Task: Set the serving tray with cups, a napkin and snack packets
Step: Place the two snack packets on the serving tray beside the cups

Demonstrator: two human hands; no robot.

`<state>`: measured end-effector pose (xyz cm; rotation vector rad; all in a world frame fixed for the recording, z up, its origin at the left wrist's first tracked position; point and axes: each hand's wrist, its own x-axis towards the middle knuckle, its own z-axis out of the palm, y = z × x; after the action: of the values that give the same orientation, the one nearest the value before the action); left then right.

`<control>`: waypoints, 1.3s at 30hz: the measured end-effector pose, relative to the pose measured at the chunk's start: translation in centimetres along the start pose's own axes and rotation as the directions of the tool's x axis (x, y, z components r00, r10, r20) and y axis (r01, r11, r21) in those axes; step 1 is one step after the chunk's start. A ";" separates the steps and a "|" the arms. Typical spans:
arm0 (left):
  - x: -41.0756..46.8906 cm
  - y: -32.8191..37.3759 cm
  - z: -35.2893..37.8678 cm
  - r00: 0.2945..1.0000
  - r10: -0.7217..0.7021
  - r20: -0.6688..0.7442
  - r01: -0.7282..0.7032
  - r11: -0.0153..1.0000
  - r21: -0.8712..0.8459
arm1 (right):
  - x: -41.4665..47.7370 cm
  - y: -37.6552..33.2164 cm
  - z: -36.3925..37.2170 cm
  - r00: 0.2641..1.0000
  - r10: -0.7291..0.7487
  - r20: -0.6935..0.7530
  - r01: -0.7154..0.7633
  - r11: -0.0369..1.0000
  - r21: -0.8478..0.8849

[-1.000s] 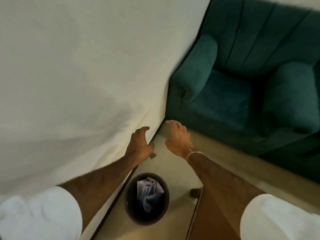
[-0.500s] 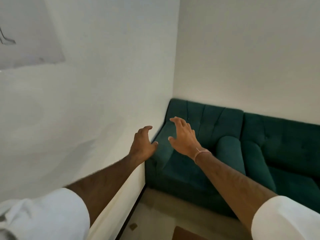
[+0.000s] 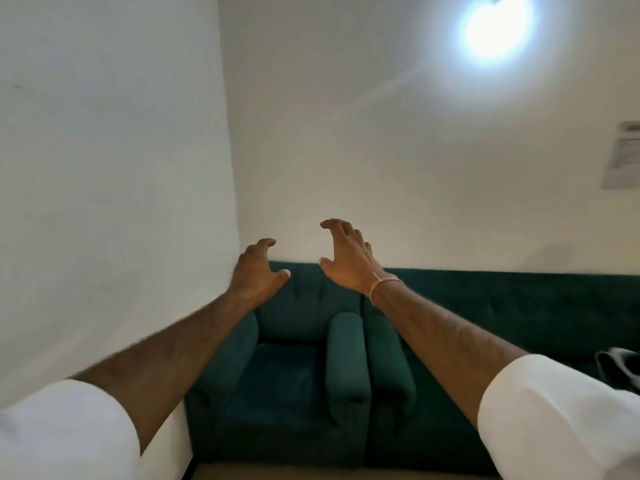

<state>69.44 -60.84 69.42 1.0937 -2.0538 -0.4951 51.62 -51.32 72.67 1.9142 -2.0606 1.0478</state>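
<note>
Two bare hands are raised in front of the camera, both empty. The left hand [image 3: 258, 271], at 10 o'clock from frame centre, has its fingers [image 3: 265, 243] curled loosely and spread apart, thumb extended toward 3 o'clock. The right hand [image 3: 348, 258], just beside it at 3 o'clock, has its fingers [image 3: 337, 226] spread wide and hooked forward; a thin band [image 3: 386, 284] encircles its wrist. The hands are near each other but not touching. Both forearms are bare, each emerging from a white sleeve [image 3: 554, 420] at the lower corners.

No tray, cups, napkin or snack packets appear in this view; their location cannot be told.

A dark green armchair [image 3: 291, 386] stands in the room corner at 6 o'clock, below the hands. A matching sofa [image 3: 502, 306] adjoins it at 3 o'clock, along the white wall [image 3: 381, 150]. A lit lamp [image 3: 491, 26] glares at 1 o'clock. A paper sheet [image 3: 623, 157] hangs on the wall at the right edge. A grey item [image 3: 620, 368], unclear, lies on the sofa at 4 o'clock.
</note>
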 end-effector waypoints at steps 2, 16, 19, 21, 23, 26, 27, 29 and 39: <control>0.7 2.4 1.9 0.999 0.032 0.013 -0.032 0.999 -0.017 | -0.8 2.2 -2.5 0.999 0.031 -0.016 -0.031 0.999 -0.019; -1.4 21.0 26.0 0.911 0.353 0.213 -0.367 0.930 0.029 | -15.1 26.7 -17.4 0.899 0.409 -0.157 -0.435 0.873 -0.219; -3.6 25.0 33.0 0.891 0.373 0.258 -0.400 0.915 0.057 | -19.5 33.1 -19.7 0.874 0.460 -0.160 -0.487 0.832 -0.266; -5.5 27.5 37.9 0.883 0.369 0.290 -0.402 0.914 0.060 | -22.5 37.7 -21.2 0.859 0.490 -0.151 -0.512 0.806 -0.298; -7.4 30.1 43.0 0.871 0.364 0.330 -0.405 0.912 0.065 | -25.7 42.7 -22.6 0.844 0.518 -0.143 -0.534 0.783 -0.319; -10.6 33.4 50.3 0.853 0.352 0.385 -0.407 0.911 0.069 | -30.9 49.6 -24.1 0.813 0.569 -0.123 -0.575 0.751 -0.323; -11.7 34.5 52.7 0.845 0.347 0.408 -0.407 0.911 0.069 | -32.7 51.9 -24.5 0.796 0.594 -0.120 -0.597 0.736 -0.319; -14.2 36.4 57.7 0.818 0.339 0.465 -0.413 0.909 0.064 | -36.6 56.2 -25.0 0.751 0.652 -0.107 -0.648 0.696 -0.310; -28.0 41.8 79.4 0.600 0.373 0.708 -0.506 0.862 -0.026 | -57.8 71.3 -23.7 0.493 0.867 -0.079 -0.848 0.458 -0.268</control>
<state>-3.56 -14.88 32.03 0.4378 -2.9826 -0.5136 -11.80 5.98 31.57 0.6528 -3.0995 0.7034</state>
